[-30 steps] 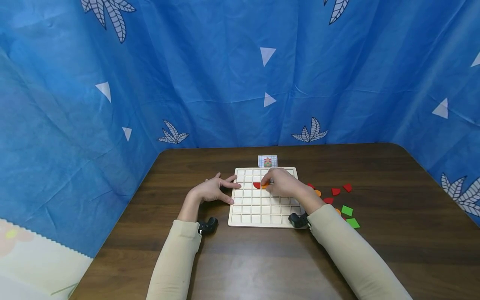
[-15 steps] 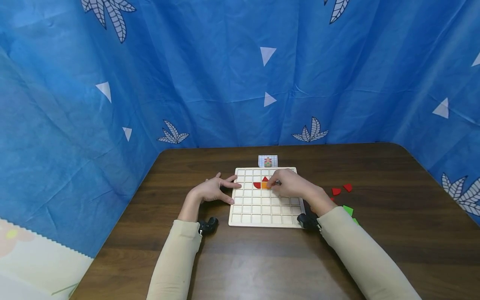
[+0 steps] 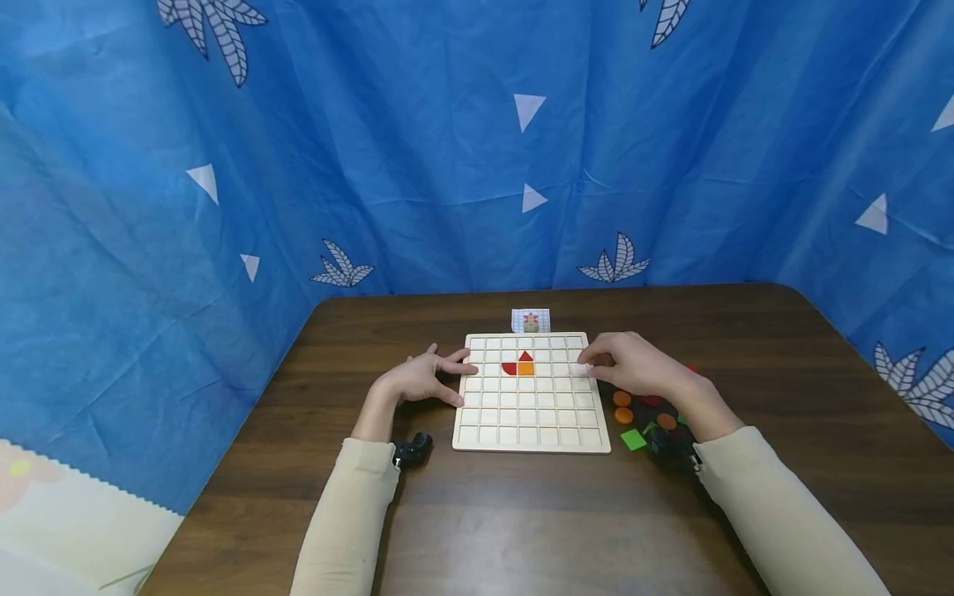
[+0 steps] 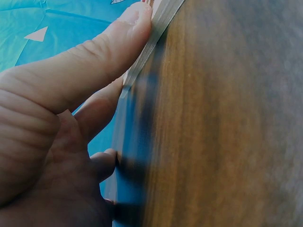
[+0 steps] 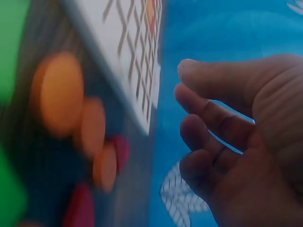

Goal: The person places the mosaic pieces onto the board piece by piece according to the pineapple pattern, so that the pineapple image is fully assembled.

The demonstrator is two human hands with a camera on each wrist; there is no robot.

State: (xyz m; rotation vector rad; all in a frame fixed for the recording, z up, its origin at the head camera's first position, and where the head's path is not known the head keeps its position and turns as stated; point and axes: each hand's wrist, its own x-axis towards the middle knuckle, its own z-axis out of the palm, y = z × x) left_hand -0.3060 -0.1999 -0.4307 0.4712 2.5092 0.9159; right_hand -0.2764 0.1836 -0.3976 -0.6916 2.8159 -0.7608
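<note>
A pale wooden grid board (image 3: 527, 414) lies on the dark wooden table. In its cells sit a red quarter-round piece (image 3: 509, 368), an orange square piece (image 3: 525, 369) and a red triangle piece (image 3: 525, 356) just behind the square. My left hand (image 3: 423, 377) rests at the board's left edge with fingers spread; in the left wrist view the thumb (image 4: 90, 61) touches that edge. Over the board's right edge is my right hand (image 3: 633, 362), its fingers loosely bent. The right wrist view shows nothing between its thumb and fingers (image 5: 208, 113).
Right of the board, partly under my right arm, lie loose orange discs (image 3: 623, 415), green pieces (image 3: 633, 439) and red pieces (image 5: 80, 208). A small printed card (image 3: 531, 320) with a coloured pattern lies behind the board. A blue curtain (image 3: 447, 165) hangs beyond the table (image 3: 522, 521).
My right hand has let go of the orange square and moved right, off the middle of the board to its right edge. The red triangle came into sight. My left hand has stayed put.
</note>
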